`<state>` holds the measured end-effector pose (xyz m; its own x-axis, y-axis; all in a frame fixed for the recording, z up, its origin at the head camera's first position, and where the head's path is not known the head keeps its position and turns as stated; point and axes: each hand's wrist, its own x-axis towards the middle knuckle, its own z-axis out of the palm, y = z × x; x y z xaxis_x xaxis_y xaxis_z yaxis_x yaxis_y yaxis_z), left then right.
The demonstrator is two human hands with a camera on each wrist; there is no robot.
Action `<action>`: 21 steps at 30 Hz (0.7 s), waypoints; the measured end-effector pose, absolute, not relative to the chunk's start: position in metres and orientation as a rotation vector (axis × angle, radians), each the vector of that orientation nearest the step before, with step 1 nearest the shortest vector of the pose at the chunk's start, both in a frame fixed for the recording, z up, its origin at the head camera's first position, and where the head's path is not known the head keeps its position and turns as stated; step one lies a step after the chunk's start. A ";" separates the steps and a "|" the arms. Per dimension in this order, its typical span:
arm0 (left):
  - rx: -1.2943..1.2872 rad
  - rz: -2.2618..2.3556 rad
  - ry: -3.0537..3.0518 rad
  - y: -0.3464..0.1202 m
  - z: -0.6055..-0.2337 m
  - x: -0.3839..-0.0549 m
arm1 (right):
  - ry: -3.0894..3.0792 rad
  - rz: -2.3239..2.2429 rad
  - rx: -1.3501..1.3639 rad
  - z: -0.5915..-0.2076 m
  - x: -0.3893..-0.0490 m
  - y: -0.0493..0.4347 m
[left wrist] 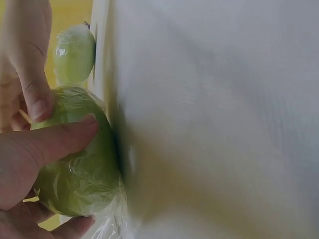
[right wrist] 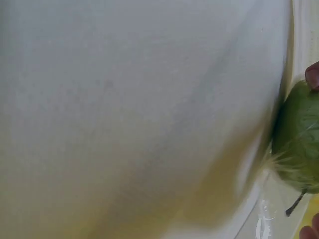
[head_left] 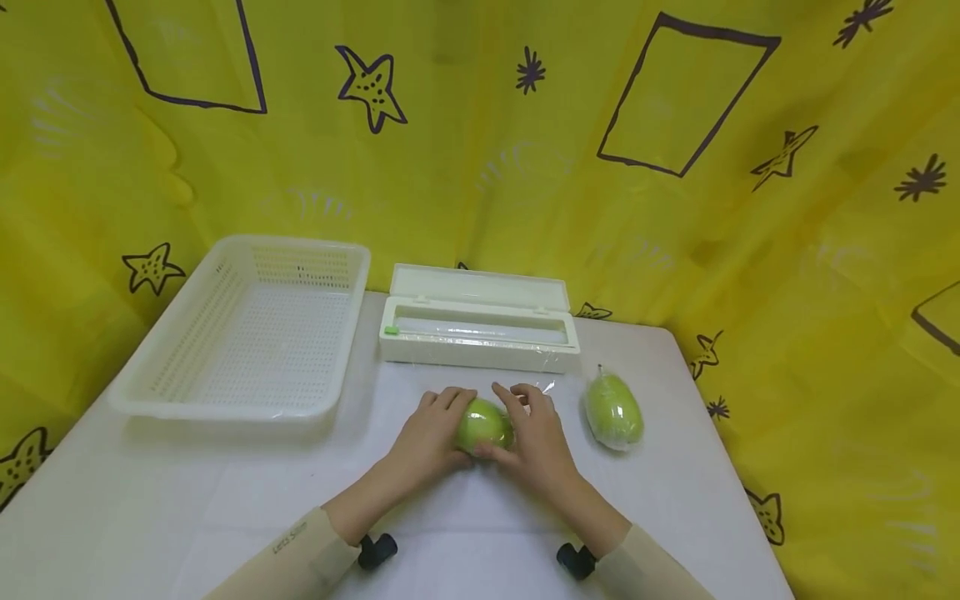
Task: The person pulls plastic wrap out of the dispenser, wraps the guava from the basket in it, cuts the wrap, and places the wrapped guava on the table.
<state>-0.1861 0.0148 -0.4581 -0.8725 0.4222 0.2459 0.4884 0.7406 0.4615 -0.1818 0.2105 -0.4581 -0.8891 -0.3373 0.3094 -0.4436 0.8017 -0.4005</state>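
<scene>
A green oval fruit (head_left: pixel 482 423) in clear film lies on the white-covered table between both hands. My left hand (head_left: pixel 435 433) grips it from the left side, thumb across its surface and fingers round its far side (left wrist: pixel 82 169). From the right, the thumb of my right hand (head_left: pixel 536 442) rests on the fruit, while its other fingers are spread off the surface beyond it. A dark stem (right wrist: pixel 296 203) sticks out at one end, and gathered film trails off the fruit's other end in the left wrist view. Another film-wrapped green fruit (head_left: pixel 615 410) lies right of the hands.
Behind the hands stands a white film dispenser box (head_left: pixel 480 356) with its lid raised, a film roll (head_left: pixel 480 330) and a green slider (head_left: pixel 391 331). A white plastic basket (head_left: pixel 251 412) sits at the left. A yellow patterned curtain (head_left: pixel 465 167) hangs behind the table.
</scene>
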 end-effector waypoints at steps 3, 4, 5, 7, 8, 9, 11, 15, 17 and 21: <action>-0.710 -0.799 -2.822 0.017 -0.458 -0.184 | -2.712 0.614 0.693 -0.456 -0.176 0.210; -0.700 -0.805 -2.826 0.017 -0.458 -0.184 | -2.709 0.593 0.718 -0.455 -0.175 0.209; -0.692 -0.814 -2.829 0.017 -0.458 -0.183 | -2.715 0.580 0.739 -0.455 -0.174 0.209; -0.681 -0.824 -2.836 0.018 -0.458 -0.184 | -2.734 0.555 0.763 -0.455 -0.176 0.209; -0.680 -0.825 -2.838 0.018 -0.458 -0.185 | -2.743 0.544 0.763 -0.454 -0.177 0.210; -0.680 -0.819 -2.841 0.017 -0.458 -0.186 | -2.749 0.540 0.760 -0.454 -0.179 0.210; -0.677 -0.813 -2.857 0.017 -0.458 -0.189 | -2.754 0.559 0.756 -0.453 -0.182 0.210; -0.662 -0.835 -2.889 0.015 -0.460 -0.195 | -2.784 0.620 0.733 -0.452 -0.186 0.210; -0.655 -0.868 -2.888 0.015 -0.462 -0.198 | -2.806 0.649 0.714 -0.453 -0.186 0.209; -0.634 -0.940 -2.857 0.014 -0.464 -0.202 | -2.831 0.655 0.703 -0.456 -0.187 0.208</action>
<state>-0.2021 0.0142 -0.4639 -0.9127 0.3625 0.1887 0.4038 0.7282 0.5538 -0.1869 0.2078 -0.4562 -0.8784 -0.4097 0.2460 -0.4762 0.7944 -0.3771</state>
